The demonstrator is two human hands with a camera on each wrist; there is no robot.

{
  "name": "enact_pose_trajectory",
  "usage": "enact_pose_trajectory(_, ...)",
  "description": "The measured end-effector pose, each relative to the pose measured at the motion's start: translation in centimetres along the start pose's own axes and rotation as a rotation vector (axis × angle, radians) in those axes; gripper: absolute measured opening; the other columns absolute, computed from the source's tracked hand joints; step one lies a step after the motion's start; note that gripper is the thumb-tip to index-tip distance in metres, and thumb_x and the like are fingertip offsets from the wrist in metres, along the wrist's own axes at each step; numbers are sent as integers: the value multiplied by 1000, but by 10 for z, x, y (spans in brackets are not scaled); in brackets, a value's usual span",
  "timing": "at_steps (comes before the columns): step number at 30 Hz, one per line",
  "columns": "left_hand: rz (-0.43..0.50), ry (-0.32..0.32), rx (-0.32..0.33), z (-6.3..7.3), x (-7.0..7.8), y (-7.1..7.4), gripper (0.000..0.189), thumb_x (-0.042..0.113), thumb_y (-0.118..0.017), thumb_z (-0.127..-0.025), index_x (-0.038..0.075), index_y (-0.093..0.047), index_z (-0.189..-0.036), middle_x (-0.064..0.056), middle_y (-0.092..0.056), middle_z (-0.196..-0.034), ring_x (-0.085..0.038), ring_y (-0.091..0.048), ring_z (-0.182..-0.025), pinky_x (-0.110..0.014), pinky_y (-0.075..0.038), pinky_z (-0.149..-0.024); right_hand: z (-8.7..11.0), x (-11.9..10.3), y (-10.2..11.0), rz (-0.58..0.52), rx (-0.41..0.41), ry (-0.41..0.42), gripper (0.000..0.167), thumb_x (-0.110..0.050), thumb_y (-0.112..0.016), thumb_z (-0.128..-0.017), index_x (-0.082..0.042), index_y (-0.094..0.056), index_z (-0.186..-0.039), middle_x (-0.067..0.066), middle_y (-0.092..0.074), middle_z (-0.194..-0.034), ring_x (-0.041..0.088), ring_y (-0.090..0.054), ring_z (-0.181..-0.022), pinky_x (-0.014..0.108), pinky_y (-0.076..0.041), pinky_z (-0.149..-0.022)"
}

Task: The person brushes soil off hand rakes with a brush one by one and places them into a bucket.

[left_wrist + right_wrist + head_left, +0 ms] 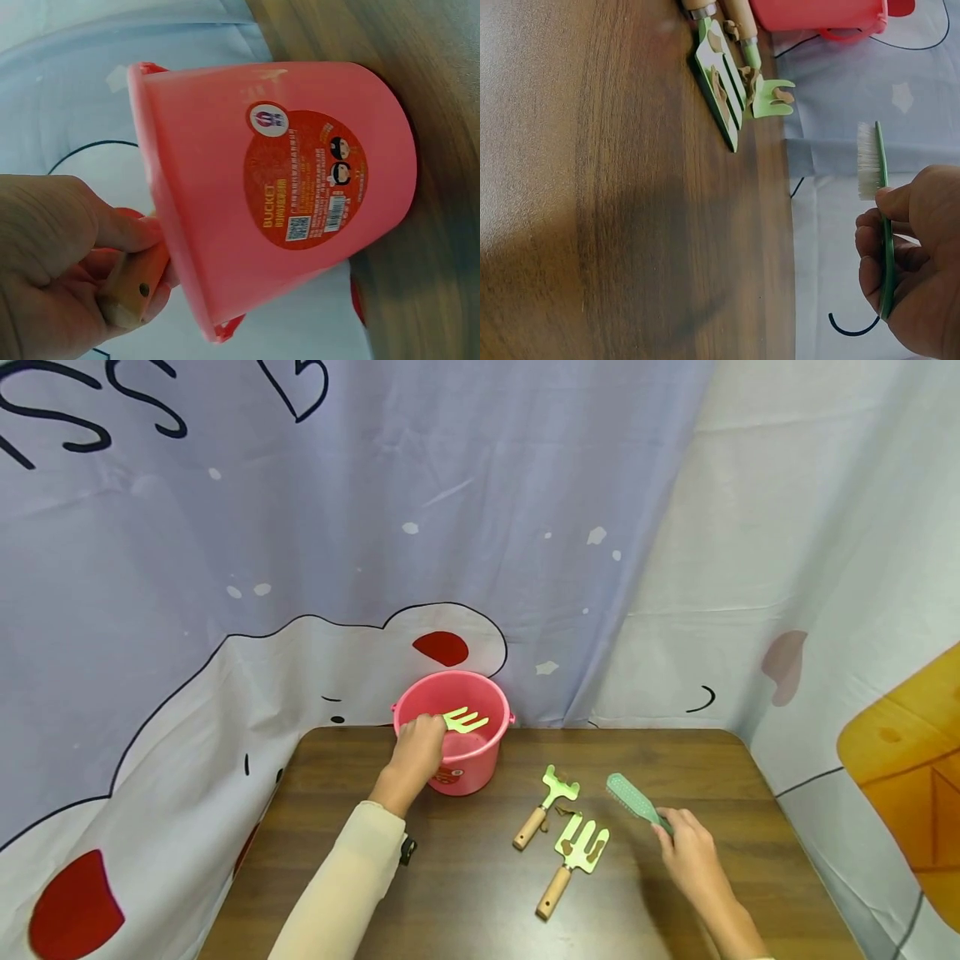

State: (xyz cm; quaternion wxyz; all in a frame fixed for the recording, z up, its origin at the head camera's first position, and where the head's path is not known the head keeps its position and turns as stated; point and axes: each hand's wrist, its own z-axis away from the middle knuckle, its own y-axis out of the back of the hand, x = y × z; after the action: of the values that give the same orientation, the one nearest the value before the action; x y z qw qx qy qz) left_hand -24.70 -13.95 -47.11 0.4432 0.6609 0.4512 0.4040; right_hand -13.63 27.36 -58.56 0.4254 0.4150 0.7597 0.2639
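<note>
My left hand (418, 752) grips a small garden fork by its wooden handle (139, 277). The green-yellow tines of the fork (467, 721) are over the mouth of a pink bucket (474, 772), which stands upright at the back of the table. In the left wrist view the handle's end sticks out beside the bucket's rim. On the right, my right hand (692, 852) holds a green brush (632, 797) by its handle, raised above the table. Its white bristles (868, 161) show in the right wrist view.
Between the hands, a small green rake (555, 783) and a wider garden fork (581, 852) lie on the wooden table (450, 893). Brown clumps cling to both. A printed curtain (480, 510) hangs right behind the table's back edge.
</note>
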Motion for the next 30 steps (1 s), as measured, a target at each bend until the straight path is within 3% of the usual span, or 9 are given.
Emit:
enact_pose_trajectory(4, 36, 18, -65, -7, -1, -8, 11, -8, -68, -88, 1, -70, -83, -17, -71, -80, -35, -72, -77, -51, -58, -75, 3, -1, 1, 7, 4, 18, 25, 8, -77, -83, 13, -68, -107, 23, -68, -92, 34, -69, -75, 44, -58, -62)
enact_pose_trajectory(12, 85, 102, -193, -21, -1, -15, 5, -2, -72, -90, 1, -73, -93, -14, -74, -87, -31, -73, -81, -44, -59, -75, 6, -7, 0, 43, 20, 20, 27, 10, -76, -82, 17, -65, -106, 27, -66, -90, 39, -70, -74, 46, -60, -64)
enact_pose_trajectory(19, 104, 172, -321, -34, 1, -20, 16, 0, -75, -88, 0, -72, -105, -13, -73, -93, -26, -69, -80, -41, -59, -77, 8, -4, -3, 56, -17, -18, 26, 8, -75, -84, 17, -65, -107, 25, -66, -89, 36, -69, -74, 47, -60, -66)
enact_pose_trajectory(24, 153, 214, -369, -39, 2, -24, 25, -1, -77, -86, 0, -70, -110, -13, -72, -94, -26, -66, -77, -38, -60, -74, 13, 0, -5, 68, -25, -29, 25, 7, -76, -83, 15, -65, -104, 22, -65, -86, 33, -64, -73, 49, -58, -65)
enact_pose_trajectory(30, 182, 245, -396, -42, 1, -30, 22, -2, -71, -89, 0, -68, -110, -13, -69, -93, -26, -65, -78, -36, -58, -72, 16, 3, -5, 81, -28, 1, 27, 3, -80, -81, 13, -66, -102, 22, -66, -88, 32, -64, -74, 47, -58, -65)
